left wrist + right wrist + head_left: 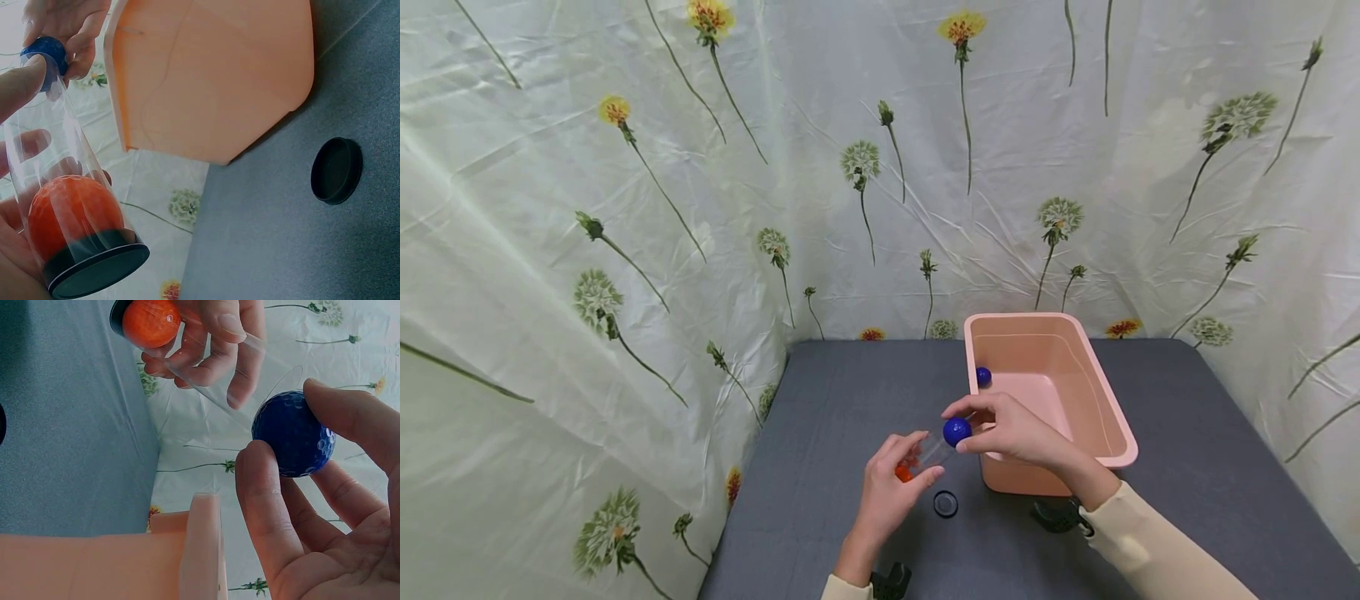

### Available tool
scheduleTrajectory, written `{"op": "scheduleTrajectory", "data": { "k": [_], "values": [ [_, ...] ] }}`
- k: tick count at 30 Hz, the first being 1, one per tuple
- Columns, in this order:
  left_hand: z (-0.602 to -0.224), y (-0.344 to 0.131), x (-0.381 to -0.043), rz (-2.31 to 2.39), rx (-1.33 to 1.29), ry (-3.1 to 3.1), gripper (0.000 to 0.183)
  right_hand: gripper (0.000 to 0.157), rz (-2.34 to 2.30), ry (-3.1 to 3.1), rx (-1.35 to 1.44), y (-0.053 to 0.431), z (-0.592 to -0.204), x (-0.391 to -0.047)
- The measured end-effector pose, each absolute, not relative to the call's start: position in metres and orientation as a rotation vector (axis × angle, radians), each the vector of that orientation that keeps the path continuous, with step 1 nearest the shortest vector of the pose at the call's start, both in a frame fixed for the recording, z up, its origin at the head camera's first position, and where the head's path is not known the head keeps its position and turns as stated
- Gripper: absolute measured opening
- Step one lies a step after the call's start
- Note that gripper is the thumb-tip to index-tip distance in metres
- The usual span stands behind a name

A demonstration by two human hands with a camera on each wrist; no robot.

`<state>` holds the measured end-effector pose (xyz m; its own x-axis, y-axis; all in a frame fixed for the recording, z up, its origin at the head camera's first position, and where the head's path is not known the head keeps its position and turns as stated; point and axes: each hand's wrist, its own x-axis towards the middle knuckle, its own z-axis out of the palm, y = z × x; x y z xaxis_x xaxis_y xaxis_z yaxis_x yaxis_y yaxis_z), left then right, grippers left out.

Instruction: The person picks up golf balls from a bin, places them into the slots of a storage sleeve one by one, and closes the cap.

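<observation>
My left hand (889,483) grips a clear plastic tube (69,144), which is tilted. An orange golf ball (75,212) sits inside at the tube's bottom, against a black end cap (100,269). Between thumb and fingers, my right hand (1011,429) pinches a blue golf ball (294,434) at the tube's open mouth. Whether the ball is partly inside the rim I cannot tell. A loose black cap (946,504) lies on the table below the hands.
A pink bin (1108,417) stands behind and beside my right hand, with another blue ball (983,377) inside near its left wall. The grey table (842,392) reaches a flower-printed curtain (880,208) at the back and left.
</observation>
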<state>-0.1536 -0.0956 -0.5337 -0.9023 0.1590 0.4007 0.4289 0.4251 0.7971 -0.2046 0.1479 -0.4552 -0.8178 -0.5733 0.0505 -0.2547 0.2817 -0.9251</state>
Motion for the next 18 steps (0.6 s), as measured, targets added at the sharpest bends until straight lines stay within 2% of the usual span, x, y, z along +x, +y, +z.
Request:
{"op": "scheduleTrajectory", "data": {
  "k": [18],
  "values": [
    [-0.5348, -0.0931, -0.1524, -1.419, -0.545, -2.415, 0.051, 0.035, -1.549, 2.215, -0.782, 0.1445, -0.4575, -0.2042]
  ]
}}
